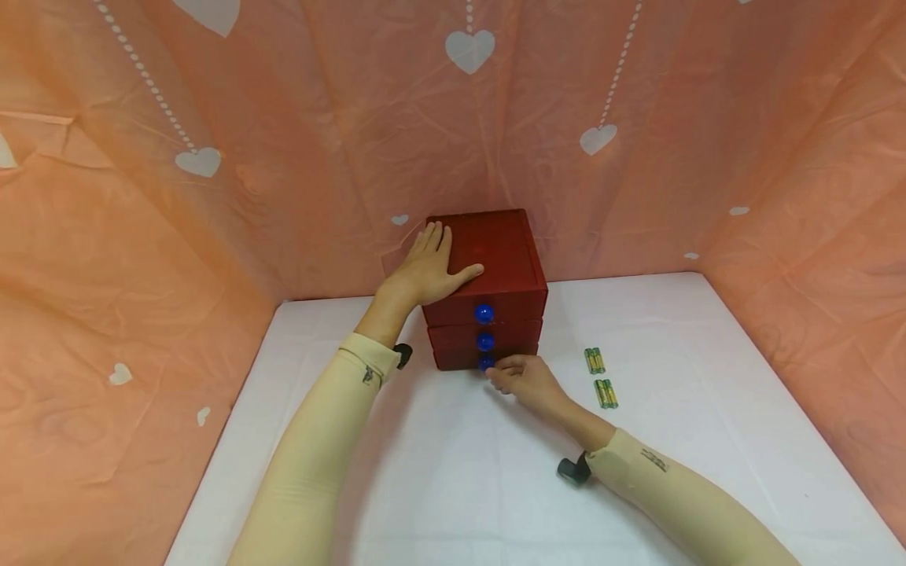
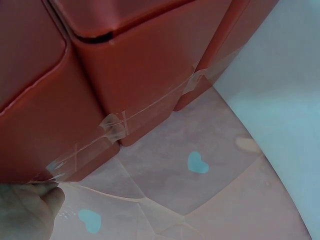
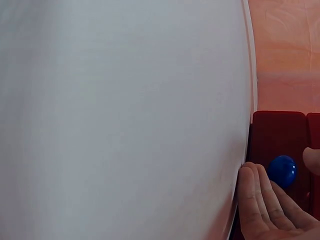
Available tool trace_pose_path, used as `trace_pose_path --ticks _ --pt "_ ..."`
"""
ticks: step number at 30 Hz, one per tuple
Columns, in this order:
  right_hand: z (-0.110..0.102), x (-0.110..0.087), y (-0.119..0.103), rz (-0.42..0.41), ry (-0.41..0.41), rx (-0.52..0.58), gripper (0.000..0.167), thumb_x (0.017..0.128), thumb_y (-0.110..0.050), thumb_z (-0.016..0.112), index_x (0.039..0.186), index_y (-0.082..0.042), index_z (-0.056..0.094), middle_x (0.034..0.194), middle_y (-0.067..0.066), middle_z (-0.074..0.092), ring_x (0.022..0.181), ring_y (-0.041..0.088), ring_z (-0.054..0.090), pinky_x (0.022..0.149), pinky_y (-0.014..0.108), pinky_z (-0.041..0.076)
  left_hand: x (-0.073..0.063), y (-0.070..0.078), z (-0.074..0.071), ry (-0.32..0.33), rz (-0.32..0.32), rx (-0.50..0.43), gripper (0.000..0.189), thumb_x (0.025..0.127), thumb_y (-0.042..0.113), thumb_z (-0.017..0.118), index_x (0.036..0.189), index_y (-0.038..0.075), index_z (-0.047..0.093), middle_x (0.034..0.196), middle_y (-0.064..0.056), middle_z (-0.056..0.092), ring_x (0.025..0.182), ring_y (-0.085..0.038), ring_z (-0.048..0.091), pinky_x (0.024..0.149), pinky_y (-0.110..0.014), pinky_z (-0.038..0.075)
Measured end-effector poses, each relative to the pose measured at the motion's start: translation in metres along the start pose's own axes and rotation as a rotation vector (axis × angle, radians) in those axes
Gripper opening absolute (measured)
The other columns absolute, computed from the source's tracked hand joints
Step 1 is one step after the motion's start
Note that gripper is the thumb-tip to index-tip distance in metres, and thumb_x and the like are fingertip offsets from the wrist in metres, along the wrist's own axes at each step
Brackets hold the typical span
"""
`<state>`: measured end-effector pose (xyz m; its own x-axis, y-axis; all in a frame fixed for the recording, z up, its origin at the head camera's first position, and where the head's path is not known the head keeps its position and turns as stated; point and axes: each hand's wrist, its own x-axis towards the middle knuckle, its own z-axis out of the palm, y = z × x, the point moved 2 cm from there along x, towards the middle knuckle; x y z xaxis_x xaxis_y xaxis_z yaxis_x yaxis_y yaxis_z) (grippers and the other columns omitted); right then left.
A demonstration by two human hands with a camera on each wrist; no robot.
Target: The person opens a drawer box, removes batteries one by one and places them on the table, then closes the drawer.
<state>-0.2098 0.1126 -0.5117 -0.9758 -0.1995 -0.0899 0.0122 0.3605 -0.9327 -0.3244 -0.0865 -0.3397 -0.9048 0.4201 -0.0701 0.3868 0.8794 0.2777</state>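
Note:
A dark red chest of three drawers (image 1: 499,251) stands against the back curtain, with a blue knob on each drawer. My left hand (image 1: 428,271) lies with spread fingers on the left part of its top. Part of that hand also shows at the lower left of the left wrist view, beside the red wall (image 2: 140,80) with clear tape along it. My right hand (image 1: 527,381) is at the bottom drawer's blue knob (image 3: 283,171). In the right wrist view its fingers (image 3: 260,195) extend along one side of the knob, and the thumb stands apart on the other side.
Several green and yellow batteries (image 1: 594,361) lie in two pairs on the white tablecloth (image 1: 439,472), right of the chest. An orange curtain (image 1: 318,157) with white hearts encloses the table at the back and both sides.

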Motion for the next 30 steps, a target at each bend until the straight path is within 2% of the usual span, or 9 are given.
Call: trace_pose_path --ticks 7,11,16,30 --pt "0.003 0.006 0.001 0.037 0.002 0.043 0.044 0.103 -0.027 0.074 0.122 0.013 0.071 0.099 0.016 0.081 0.084 0.025 0.079 0.076 0.036 0.065 -0.001 0.001 -0.001 -0.001 -0.003 0.000 0.108 0.104 0.077 0.038 0.172 0.002 0.001 0.180 -0.015 -0.009 0.166 -0.026 -0.016 0.133 -0.038 -0.008" --pt "0.006 0.010 0.002 0.034 -0.008 0.080 0.039 0.104 -0.023 0.073 0.118 0.014 0.073 0.097 0.018 0.080 0.080 0.025 0.079 0.071 0.034 0.065 0.000 0.001 0.000 0.001 0.000 -0.001 0.108 0.104 0.077 0.038 0.171 0.001 0.001 0.180 -0.016 -0.009 0.166 -0.027 -0.015 0.134 -0.038 -0.007" --pt "0.007 0.014 0.003 0.052 -0.014 0.128 0.034 0.104 -0.022 0.074 0.112 0.011 0.077 0.094 0.017 0.080 0.078 0.024 0.079 0.072 0.034 0.066 0.001 0.000 0.000 0.005 0.002 0.000 0.108 0.104 0.077 0.039 0.171 0.001 0.001 0.180 -0.016 -0.009 0.166 -0.026 -0.015 0.133 -0.038 -0.008" --pt "0.012 0.016 0.005 0.080 0.018 0.210 0.037 0.104 -0.023 0.073 0.110 0.013 0.078 0.096 0.024 0.079 0.077 0.025 0.079 0.070 0.034 0.066 0.001 0.001 -0.001 -0.004 0.005 0.010 0.107 0.105 0.076 0.038 0.171 0.000 0.001 0.180 -0.016 -0.008 0.166 -0.027 -0.015 0.133 -0.037 -0.009"
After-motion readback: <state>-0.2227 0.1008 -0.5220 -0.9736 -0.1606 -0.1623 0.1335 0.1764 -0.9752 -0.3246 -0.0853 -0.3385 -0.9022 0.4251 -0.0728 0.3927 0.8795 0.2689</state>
